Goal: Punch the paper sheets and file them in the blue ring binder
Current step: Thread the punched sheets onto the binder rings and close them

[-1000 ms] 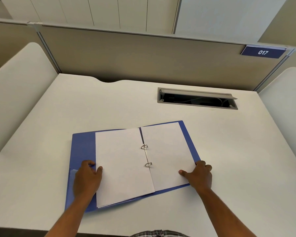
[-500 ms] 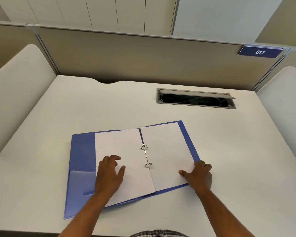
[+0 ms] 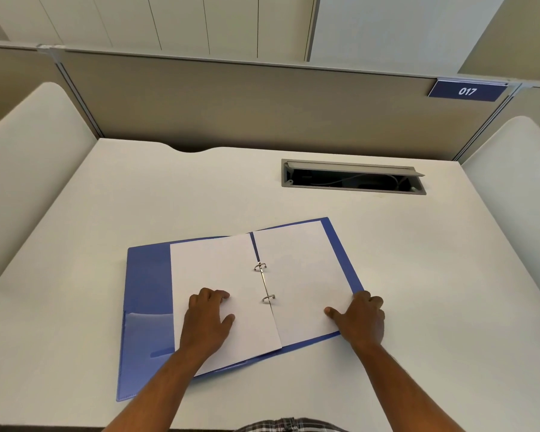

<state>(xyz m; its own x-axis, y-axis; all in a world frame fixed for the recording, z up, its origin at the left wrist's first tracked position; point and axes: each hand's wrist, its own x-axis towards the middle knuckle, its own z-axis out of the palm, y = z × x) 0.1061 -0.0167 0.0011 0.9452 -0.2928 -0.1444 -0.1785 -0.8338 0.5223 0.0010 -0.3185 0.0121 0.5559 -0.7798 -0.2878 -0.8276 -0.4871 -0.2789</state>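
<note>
Binder lies open flat on the white table, near the front edge. Sheets sit on both sides of the two metal rings, which look parted at the top. Left hand rests on the left sheet, fingers curled under at the knuckles, gripping nothing. Right hand presses the binder's lower right corner, thumb out on the right sheet, fingers bent over the edge. Open cable hatch sits at the back right.
</note>
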